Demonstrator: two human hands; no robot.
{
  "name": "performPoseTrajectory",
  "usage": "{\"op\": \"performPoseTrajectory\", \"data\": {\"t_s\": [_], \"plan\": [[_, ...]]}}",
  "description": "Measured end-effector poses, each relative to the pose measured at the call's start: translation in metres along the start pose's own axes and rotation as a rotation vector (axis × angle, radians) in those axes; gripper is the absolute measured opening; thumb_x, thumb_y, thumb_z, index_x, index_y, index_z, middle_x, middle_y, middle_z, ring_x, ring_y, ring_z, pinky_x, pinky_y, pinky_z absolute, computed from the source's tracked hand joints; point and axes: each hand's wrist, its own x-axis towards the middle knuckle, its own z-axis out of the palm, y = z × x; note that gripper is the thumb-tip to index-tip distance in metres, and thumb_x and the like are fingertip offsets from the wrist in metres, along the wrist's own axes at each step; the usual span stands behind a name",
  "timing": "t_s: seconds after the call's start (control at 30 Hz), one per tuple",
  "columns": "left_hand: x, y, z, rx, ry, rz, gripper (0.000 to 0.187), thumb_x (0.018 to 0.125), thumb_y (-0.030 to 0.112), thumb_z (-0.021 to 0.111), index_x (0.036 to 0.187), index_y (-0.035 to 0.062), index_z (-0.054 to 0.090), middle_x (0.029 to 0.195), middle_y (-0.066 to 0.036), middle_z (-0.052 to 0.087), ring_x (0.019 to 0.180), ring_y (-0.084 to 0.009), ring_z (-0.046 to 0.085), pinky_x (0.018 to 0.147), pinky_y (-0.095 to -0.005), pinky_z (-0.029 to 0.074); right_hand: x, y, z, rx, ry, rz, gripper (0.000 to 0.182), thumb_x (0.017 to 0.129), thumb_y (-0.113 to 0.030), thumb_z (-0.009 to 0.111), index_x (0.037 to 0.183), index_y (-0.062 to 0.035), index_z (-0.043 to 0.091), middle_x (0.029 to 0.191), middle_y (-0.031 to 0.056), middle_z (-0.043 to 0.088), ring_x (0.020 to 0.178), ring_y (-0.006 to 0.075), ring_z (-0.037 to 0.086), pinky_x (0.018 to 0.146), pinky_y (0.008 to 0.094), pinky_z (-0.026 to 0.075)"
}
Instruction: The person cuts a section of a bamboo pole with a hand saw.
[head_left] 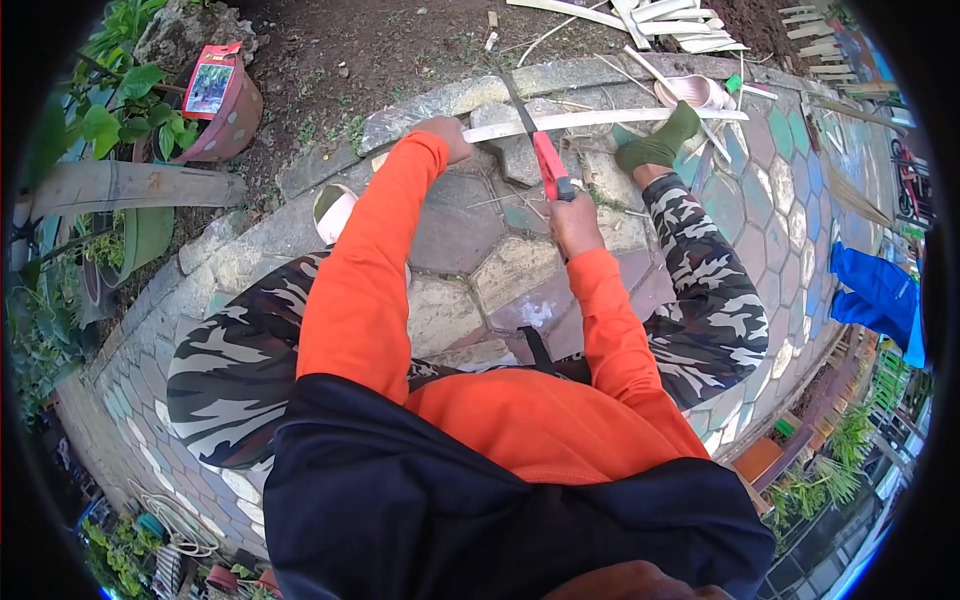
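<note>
My left hand is closed around the left end of a long pale wooden strip. In my right hand is the handle of a handsaw with red and black grip parts. Its narrow dark blade crosses the strip not far from my left hand and points away from me. A foot in a green sock lies at the strip's right part, overlapping it in this view. Under the strip are a stone block and paving.
A pile of pale strips lies on the soil at the top. Pale shoes rest on the paving, one near the sock, another by my left knee. A potted plant stands upper left; blue cloth is at right.
</note>
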Motion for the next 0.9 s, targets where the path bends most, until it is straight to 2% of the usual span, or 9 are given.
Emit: {"op": "performPoseTrajectory", "data": {"t_s": [0.17,0.27,0.37,0.4,0.53,0.67,0.73,0.87,0.9], "plan": [[0.003,-0.001,0.004,0.007,-0.021,0.018,0.031,0.069,0.023,0.054,0.092,0.0067,0.068,0.093,-0.018,0.066,0.087,-0.0362,0.063,0.079,-0.044,0.049,-0.051,0.004,-0.039,0.012,-0.089,0.177,0.019,0.066,-0.013,0.064,0.061,0.0041,0.056,0.052,0.0096,0.052,0.045,0.0213,0.051,0.046,0.0358,0.038],[0.001,0.002,0.007,-0.019,-0.004,0.005,0.031,0.069,0.024,0.054,0.092,0.008,0.068,0.093,-0.018,0.066,0.087,-0.0358,0.063,0.079,-0.0433,0.049,-0.047,0.002,-0.031,-0.006,-0.034,0.128,0.021,0.068,-0.013,0.062,0.06,0.0051,0.055,0.051,0.0102,0.053,0.044,0.0216,0.051,0.044,0.0357,0.038],[-0.003,0.005,0.002,0.004,-0.007,-0.042,0.035,0.069,0.024,0.054,0.096,0.0079,0.068,0.096,-0.016,0.066,0.09,-0.0327,0.064,0.08,-0.0405,0.05,0.029,0.032,0.005,-0.132,0.042,-0.066,0.021,0.068,-0.013,0.062,0.063,0.0056,0.055,0.052,0.0097,0.052,0.043,0.0193,0.051,0.043,0.0342,0.037],[-0.002,0.003,-0.001,0.006,0.003,-0.048,0.035,0.069,0.024,0.054,0.096,0.0079,0.068,0.096,-0.016,0.066,0.09,-0.0327,0.064,0.08,-0.0405,0.05,0.027,0.025,0.004,-0.129,0.038,-0.077,0.021,0.068,-0.013,0.062,0.063,0.0056,0.055,0.052,0.0097,0.052,0.043,0.0193,0.051,0.043,0.0342,0.037],[0.004,0.0,0.0,-0.008,-0.032,-0.011,0.034,0.07,0.024,0.054,0.096,0.0078,0.068,0.096,-0.017,0.066,0.09,-0.0328,0.064,0.08,-0.0402,0.05,-0.042,-0.006,-0.037,0.114,-0.136,0.203,0.023,0.068,-0.013,0.062,0.069,0.0093,0.057,0.052,0.0124,0.053,0.045,0.0225,0.054,0.045,0.0361,0.039],[0.008,-0.001,0.007,0.003,-0.05,-0.012,0.034,0.07,0.025,0.055,0.096,0.0075,0.068,0.097,-0.017,0.066,0.09,-0.0333,0.064,0.08,-0.0406,0.05,-0.051,-0.003,-0.035,0.046,-0.069,0.238,0.021,0.069,-0.012,0.062,0.069,0.0077,0.057,0.052,0.0106,0.053,0.045,0.0218,0.053,0.043,0.036,0.039],[0.004,0.004,0.008,0.003,-0.052,-0.011,0.034,0.071,0.025,0.055,0.096,0.008,0.069,0.097,-0.017,0.066,0.09,-0.0333,0.064,0.08,-0.0408,0.05,-0.005,0.013,-0.012,-0.044,-0.009,0.009,0.016,0.069,-0.01,0.062,0.064,0.0033,0.056,0.052,0.0076,0.052,0.043,0.0176,0.051,0.041,0.0349,0.038],[0.002,0.0,0.002,0.003,-0.026,-0.027,0.033,0.07,0.024,0.055,0.094,0.0077,0.068,0.096,-0.018,0.066,0.089,-0.0346,0.063,0.079,-0.0421,0.049,0.024,0.021,-0.004,-0.078,0.02,-0.047,0.018,0.069,-0.011,0.061,0.06,0.0032,0.054,0.052,0.0104,0.052,0.044,0.0208,0.051,0.044,0.0373,0.04],[0.001,0.001,0.008,-0.006,-0.036,-0.002,0.031,0.069,0.024,0.054,0.092,0.0077,0.068,0.094,-0.019,0.066,0.088,-0.0357,0.063,0.078,-0.0431,0.049,-0.006,0.011,-0.018,0.003,-0.023,0.078,0.021,0.068,-0.013,0.061,0.06,0.0054,0.054,0.053,0.0139,0.053,0.046,0.025,0.052,0.048,0.0393,0.041]]}}
